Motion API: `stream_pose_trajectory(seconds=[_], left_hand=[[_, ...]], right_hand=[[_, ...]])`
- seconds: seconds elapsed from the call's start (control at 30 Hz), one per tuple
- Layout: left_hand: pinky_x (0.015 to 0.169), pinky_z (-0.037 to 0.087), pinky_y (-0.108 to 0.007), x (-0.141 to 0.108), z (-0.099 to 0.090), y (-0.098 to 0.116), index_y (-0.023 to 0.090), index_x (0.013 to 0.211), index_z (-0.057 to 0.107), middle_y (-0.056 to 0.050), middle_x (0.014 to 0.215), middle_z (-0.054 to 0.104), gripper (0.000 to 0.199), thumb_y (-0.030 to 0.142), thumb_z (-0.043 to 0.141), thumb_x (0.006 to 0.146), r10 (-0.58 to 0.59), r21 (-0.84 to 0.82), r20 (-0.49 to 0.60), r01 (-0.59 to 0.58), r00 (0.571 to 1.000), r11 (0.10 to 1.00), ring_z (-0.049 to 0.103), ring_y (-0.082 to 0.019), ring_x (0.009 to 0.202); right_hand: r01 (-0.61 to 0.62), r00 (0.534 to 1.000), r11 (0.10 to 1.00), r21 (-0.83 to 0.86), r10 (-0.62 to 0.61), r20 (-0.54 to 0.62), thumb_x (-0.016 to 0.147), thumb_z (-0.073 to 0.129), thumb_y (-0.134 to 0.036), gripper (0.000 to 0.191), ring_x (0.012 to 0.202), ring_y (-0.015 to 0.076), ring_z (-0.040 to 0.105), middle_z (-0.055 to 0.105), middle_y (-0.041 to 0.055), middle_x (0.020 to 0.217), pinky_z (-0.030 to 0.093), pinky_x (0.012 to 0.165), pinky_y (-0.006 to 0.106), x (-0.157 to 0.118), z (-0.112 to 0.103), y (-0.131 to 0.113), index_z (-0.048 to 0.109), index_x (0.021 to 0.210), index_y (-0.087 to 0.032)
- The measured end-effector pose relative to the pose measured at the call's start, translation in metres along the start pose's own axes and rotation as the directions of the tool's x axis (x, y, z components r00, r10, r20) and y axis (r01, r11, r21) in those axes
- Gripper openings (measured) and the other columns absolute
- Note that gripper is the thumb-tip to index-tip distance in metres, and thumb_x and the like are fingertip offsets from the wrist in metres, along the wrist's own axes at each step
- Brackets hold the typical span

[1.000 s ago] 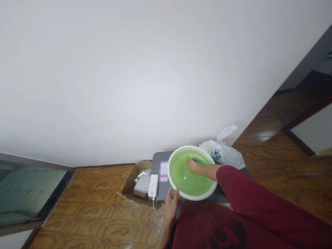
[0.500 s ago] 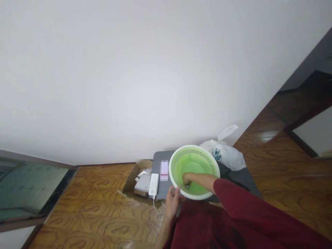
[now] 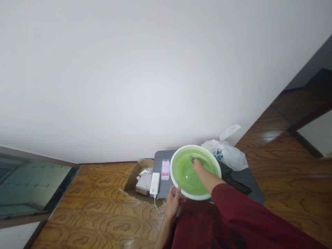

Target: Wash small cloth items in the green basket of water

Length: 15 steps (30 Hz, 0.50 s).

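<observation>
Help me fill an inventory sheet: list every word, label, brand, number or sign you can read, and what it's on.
None can be read.
White plastic bag: blue-green print, too blurred.
Pink panel on the gray surface: pixelated, unreadable.
White device beside it: marks too small.

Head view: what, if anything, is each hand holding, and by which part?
The left hand holds the basket by its near-left rim. The right hand holds a small grey item; which part cannot be told.

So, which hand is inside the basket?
The right hand, holding a small grayish item in the basket; the left hand is outside, at the white rim.
</observation>
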<state>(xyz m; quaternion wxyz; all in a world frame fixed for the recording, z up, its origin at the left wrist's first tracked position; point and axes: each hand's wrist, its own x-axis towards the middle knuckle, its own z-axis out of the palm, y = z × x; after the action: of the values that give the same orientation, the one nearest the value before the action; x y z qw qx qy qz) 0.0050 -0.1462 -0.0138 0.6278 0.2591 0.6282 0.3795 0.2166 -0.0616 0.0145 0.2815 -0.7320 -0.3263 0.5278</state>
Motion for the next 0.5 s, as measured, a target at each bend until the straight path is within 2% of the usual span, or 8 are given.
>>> stream_pose_trajectory(seconds=[0.13, 0.3, 0.4, 0.5], left_hand=[[0.067, 0.06, -0.032, 0.004, -0.003, 0.0, 0.02, 0.107, 0.058, -0.004, 0.087, 0.076, 0.077, 0.077, 0.083, 0.062, 0.0, 0.014, 0.027, -0.001, 1.0, 1.0, 0.076, -0.021, 0.068], [0.069, 0.062, -0.034, 0.006, -0.002, -0.001, 0.02, 0.11, 0.058, -0.005, 0.088, 0.078, 0.079, 0.077, 0.084, 0.061, 0.011, -0.021, 0.008, -0.011, 1.0, 1.0, 0.076, -0.021, 0.067], [0.067, 0.061, -0.033, 0.005, -0.001, -0.003, 0.02, 0.11, 0.058, -0.004, 0.085, 0.077, 0.079, 0.077, 0.083, 0.061, 0.016, -0.029, -0.003, -0.016, 1.0, 0.999, 0.075, -0.021, 0.066], [0.066, 0.061, -0.032, 0.005, 0.0, -0.003, 0.019, 0.11, 0.058, -0.003, 0.082, 0.076, 0.08, 0.078, 0.083, 0.062, 0.021, -0.038, -0.001, -0.021, 1.0, 0.999, 0.075, -0.02, 0.066]], right_hand=[[-0.044, 0.998, 0.999, 0.027, 0.043, 0.045, 0.103, 0.062, -0.042, 0.036, 0.115, 0.0219, 0.065, 0.064, 0.0095, 0.134, 0.057, 0.099, 0.042, -0.01, 0.012, 0.002, 0.066, 0.131, -0.018], [-0.112, 0.989, 0.994, 0.011, 0.11, 0.104, 0.103, 0.063, -0.042, 0.033, 0.11, 0.0203, 0.067, 0.067, 0.0098, 0.128, 0.057, 0.098, 0.038, -0.014, 0.03, 0.001, 0.069, 0.123, -0.016], [-0.144, 0.979, 0.989, -0.033, 0.147, 0.142, 0.095, 0.073, -0.036, 0.026, 0.099, 0.0231, 0.069, 0.073, 0.011, 0.105, 0.058, 0.091, 0.037, -0.005, 0.045, -0.006, 0.074, 0.106, -0.012], [-0.141, 0.973, 0.987, -0.076, 0.152, 0.175, 0.088, 0.078, -0.027, 0.018, 0.091, 0.028, 0.07, 0.073, 0.0138, 0.084, 0.058, 0.085, 0.038, 0.006, 0.059, -0.015, 0.076, 0.091, -0.009]])
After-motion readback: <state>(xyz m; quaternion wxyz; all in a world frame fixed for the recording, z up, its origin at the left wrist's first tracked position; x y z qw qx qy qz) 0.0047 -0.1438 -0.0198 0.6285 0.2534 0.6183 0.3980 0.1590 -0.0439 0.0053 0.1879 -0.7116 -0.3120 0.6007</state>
